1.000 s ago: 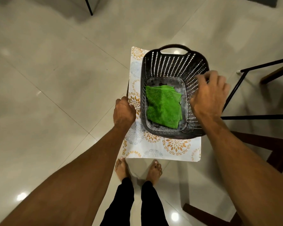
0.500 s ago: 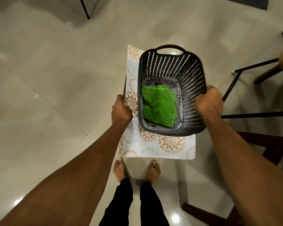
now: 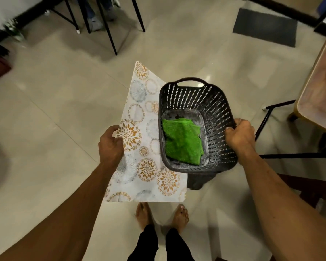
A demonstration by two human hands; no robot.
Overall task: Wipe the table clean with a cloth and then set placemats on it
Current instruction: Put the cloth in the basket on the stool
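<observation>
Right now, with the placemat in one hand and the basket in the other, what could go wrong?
1. The left hand pinches only one edge of the floral-patterned white placemat; it may sag or slip to the floor.
2. The right hand grips just one rim of the dark slotted plastic basket; it could tilt and spill the folded green cloth.

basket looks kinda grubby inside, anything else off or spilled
Yes: the basket has whitish, dusty residue on its floor and inner right wall around the green cloth. Nothing has spilled onto the floor. The placemat looks intact, held tilted in the left hand.
</observation>
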